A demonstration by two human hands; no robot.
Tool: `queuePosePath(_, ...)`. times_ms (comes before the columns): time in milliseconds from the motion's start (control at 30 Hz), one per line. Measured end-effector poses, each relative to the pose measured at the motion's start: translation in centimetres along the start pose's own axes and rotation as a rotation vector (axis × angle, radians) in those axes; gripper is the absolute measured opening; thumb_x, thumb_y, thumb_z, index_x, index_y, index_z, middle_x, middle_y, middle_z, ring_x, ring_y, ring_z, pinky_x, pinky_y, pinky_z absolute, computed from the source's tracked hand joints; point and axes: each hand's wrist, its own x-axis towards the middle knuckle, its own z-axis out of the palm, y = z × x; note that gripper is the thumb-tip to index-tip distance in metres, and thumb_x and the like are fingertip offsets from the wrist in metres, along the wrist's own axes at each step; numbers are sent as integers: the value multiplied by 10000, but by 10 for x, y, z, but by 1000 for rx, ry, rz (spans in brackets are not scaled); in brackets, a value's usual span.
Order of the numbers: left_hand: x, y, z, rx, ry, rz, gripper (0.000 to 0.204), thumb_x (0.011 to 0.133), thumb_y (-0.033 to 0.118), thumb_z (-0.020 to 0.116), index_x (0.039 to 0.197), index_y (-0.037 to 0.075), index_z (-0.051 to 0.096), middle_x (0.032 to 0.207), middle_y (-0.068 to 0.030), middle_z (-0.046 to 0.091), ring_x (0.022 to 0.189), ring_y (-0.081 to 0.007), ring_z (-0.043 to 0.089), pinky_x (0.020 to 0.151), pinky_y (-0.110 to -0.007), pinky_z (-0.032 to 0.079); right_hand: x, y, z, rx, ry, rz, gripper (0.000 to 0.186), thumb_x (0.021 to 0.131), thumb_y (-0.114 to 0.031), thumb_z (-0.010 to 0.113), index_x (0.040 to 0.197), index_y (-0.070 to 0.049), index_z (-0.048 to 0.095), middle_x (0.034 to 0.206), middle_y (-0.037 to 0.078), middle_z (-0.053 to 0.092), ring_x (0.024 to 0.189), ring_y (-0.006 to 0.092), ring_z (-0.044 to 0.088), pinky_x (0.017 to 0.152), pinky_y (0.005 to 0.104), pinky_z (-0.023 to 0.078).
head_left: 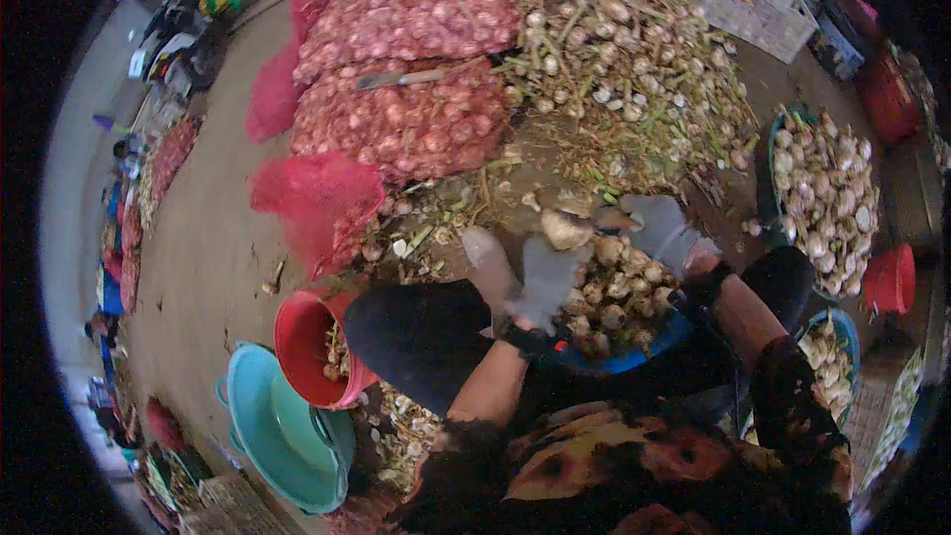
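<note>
My left hand (548,279), in a grey glove, is closed around a pale garlic bulb (568,229) at its fingertips. My right hand (666,230), gloved too, is closed beside the bulb. A dark brown, blurred thing (616,221) sticks out of it toward the bulb; I cannot tell its kind. Under both hands a blue basin (634,349) rests between my legs, holding trimmed garlic bulbs (612,299).
Red net sacks of bulbs (406,15) lie ahead, a knife (421,76) on top. Beside them spreads a heap of stalked garlic (634,50). At left stand a red bucket (297,352) and turquoise tubs (260,416); at right, a full basin (824,198) and a red pail (890,279).
</note>
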Motion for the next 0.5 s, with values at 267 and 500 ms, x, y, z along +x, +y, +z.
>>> queuePosePath(267, 51, 28, 37, 455, -241, -74, 543, 675, 244, 634, 1086, -9, 386, 994, -135, 508, 906, -211, 515, 772, -281, 422, -36, 79, 0, 1615, 318, 581, 366, 768, -272, 504, 1064, -60, 467, 895, 71, 554, 633, 174, 561, 505, 323, 434)
queuePosePath(500, 72, -25, 93, -215, -109, -76, 432, 787, 310, 467, 1106, 27, 399, 1019, -116, 502, 907, -235, 513, 740, -309, 439, -47, 74, 2, 1623, 374, 575, 411, 712, -279, 588, 1012, -22, 476, 920, 78, 525, 727, 131, 523, 553, 264, 428)
